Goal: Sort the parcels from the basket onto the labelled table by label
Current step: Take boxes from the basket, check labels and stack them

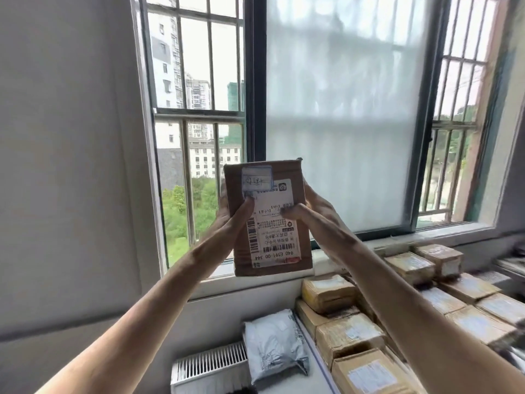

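I hold a flat brown cardboard parcel (268,217) up in front of the window, its face towards me. A white shipping label with barcodes and a small handwritten sticker sit upside down on it. My left hand (231,213) grips its left edge with the thumb on the front. On the opposite edge my right hand (308,213) grips it, thumb pressed on the label. Both arms are stretched forward. The basket is not in view.
Below right, the table (309,376) carries several brown cardboard parcels (352,336) in rows and a grey plastic mailer bag (274,344) at its left end. A white radiator (210,365) stands under the window sill (244,282). A grey wall fills the left.
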`<state>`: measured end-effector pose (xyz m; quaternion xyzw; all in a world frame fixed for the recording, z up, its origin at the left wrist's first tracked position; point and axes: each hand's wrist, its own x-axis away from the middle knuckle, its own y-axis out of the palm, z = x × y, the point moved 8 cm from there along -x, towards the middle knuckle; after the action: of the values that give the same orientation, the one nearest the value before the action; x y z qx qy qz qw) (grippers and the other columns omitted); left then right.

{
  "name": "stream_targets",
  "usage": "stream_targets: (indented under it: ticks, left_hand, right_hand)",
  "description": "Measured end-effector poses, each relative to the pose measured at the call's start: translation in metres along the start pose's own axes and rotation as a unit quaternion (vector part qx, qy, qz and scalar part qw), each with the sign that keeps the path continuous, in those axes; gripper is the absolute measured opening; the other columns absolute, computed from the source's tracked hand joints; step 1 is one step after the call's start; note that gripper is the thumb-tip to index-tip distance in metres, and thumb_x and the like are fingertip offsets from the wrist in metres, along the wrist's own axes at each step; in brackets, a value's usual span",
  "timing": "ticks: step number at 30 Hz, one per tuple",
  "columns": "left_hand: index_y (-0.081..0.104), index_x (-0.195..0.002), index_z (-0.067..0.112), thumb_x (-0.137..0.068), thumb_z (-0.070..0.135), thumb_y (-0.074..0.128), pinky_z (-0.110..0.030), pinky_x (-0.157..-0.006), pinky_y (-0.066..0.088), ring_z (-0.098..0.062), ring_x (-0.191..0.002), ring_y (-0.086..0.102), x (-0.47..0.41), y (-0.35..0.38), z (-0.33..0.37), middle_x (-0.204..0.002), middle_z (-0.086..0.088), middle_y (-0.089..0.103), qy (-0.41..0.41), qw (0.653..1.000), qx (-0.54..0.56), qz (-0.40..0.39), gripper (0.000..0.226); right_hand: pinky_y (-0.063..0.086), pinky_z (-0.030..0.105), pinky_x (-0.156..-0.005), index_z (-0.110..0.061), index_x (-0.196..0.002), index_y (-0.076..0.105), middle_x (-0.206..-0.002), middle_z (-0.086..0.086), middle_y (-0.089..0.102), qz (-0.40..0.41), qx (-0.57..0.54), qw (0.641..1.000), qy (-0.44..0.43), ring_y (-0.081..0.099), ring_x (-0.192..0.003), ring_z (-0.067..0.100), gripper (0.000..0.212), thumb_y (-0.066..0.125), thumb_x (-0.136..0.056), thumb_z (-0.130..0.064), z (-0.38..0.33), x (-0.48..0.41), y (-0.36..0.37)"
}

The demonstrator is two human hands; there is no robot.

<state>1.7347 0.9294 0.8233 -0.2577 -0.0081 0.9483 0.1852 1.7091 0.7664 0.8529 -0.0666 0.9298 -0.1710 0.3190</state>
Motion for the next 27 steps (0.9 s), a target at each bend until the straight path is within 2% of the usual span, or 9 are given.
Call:
stream_targets:
  ticks: [4,7,8,13,15,18,21,24,27]
  left_hand:
    - [0.024,-0.157,0.024,-0.061,0.084,0.076,-0.035,-0.093,0.06,-0.02,-0.119,0.069,-0.031,0.062,-0.015,-0.131,-0.001,0.071,-0.002,1.0,0.006,-0.025,0.125]
    - [0.03,-0.157,0.031,-0.062,0.086,0.074,-0.049,-0.099,0.057,-0.023,-0.121,0.069,-0.064,0.125,-0.025,-0.135,-0.004,0.069,-0.008,0.998,0.012,-0.054,0.118]
    - [0.031,-0.155,0.033,-0.063,0.085,0.074,-0.048,-0.098,0.057,-0.022,-0.12,0.069,-0.075,0.147,-0.024,-0.134,-0.002,0.069,-0.004,0.998,0.014,-0.057,0.114]
    - [0.009,-0.161,0.029,-0.063,0.087,0.07,-0.025,-0.083,0.061,-0.011,-0.12,0.067,-0.129,0.248,-0.013,-0.142,-0.002,0.059,0.034,0.998,-0.015,-0.058,0.13]
    - [0.008,-0.161,0.03,-0.069,0.083,0.068,-0.021,-0.08,0.06,-0.008,-0.119,0.067,-0.149,0.285,-0.01,-0.138,0.004,0.061,0.044,0.996,-0.028,-0.067,0.122]
    - [0.012,-0.16,0.03,-0.088,0.063,0.059,-0.026,-0.085,0.059,-0.011,-0.12,0.067,-0.181,0.338,-0.01,-0.138,0.005,0.063,0.064,0.995,-0.04,-0.072,0.092]
    - [0.016,-0.158,0.032,-0.087,0.067,0.058,-0.038,-0.097,0.058,-0.016,-0.127,0.064,-0.202,0.385,-0.013,-0.143,0.002,0.06,0.08,0.993,-0.031,-0.086,0.09]
    - [0.02,-0.156,0.032,-0.08,0.076,0.065,-0.033,-0.089,0.061,-0.018,-0.126,0.065,-0.217,0.427,-0.023,-0.144,0.0,0.059,0.078,0.992,-0.015,-0.101,0.099]
    - [0.016,-0.158,0.029,-0.088,0.061,0.061,-0.03,-0.086,0.061,-0.017,-0.124,0.066,-0.237,0.463,-0.04,-0.142,-0.001,0.06,0.069,0.992,-0.001,-0.109,0.089]
  right_hand:
    - [0.052,0.033,-0.092,-0.041,-0.161,0.023,-0.124,-0.021,0.071,0.02,0.023,0.999,0.02,0.066,-0.114,-0.001,0.085,0.06,-0.085,-0.032,0.028,0.017,-0.063]
    - [0.051,0.032,-0.089,-0.038,-0.162,0.023,-0.122,-0.023,0.072,0.031,0.027,0.999,0.034,0.067,-0.11,-0.003,0.086,0.06,-0.085,-0.03,0.048,0.031,-0.127]
    - [0.05,0.03,-0.086,-0.037,-0.162,0.023,-0.121,-0.024,0.072,0.037,0.035,0.998,0.036,0.068,-0.108,-0.004,0.086,0.059,-0.085,-0.029,0.053,0.035,-0.15]
    - [0.051,0.04,-0.095,-0.041,-0.16,0.029,-0.131,-0.019,0.069,0.061,0.048,0.997,0.023,0.065,-0.119,0.004,0.081,0.06,-0.086,-0.029,0.069,0.055,-0.262]
    - [0.05,0.032,-0.09,-0.038,-0.161,0.028,-0.132,-0.016,0.069,0.076,0.05,0.996,0.019,0.065,-0.117,0.002,0.084,0.06,-0.084,-0.029,0.075,0.062,-0.304]
    - [0.049,0.025,-0.082,-0.034,-0.162,0.027,-0.122,-0.022,0.072,0.101,0.049,0.993,0.018,0.067,-0.109,-0.003,0.086,0.06,-0.083,-0.027,0.086,0.075,-0.362]
    - [0.054,0.033,-0.087,-0.035,-0.162,0.026,-0.12,-0.023,0.072,0.121,0.064,0.99,0.021,0.068,-0.112,0.002,0.088,0.061,-0.082,-0.028,0.101,0.086,-0.409]
    - [0.053,0.051,-0.101,-0.039,-0.161,0.028,-0.13,-0.015,0.07,0.133,0.071,0.988,0.022,0.063,-0.126,0.015,0.086,0.063,-0.083,-0.031,0.119,0.098,-0.449]
    - [0.053,0.043,-0.096,-0.041,-0.16,0.028,-0.128,-0.017,0.071,0.138,0.077,0.987,0.034,0.065,-0.12,0.007,0.083,0.062,-0.085,-0.032,0.141,0.107,-0.483]
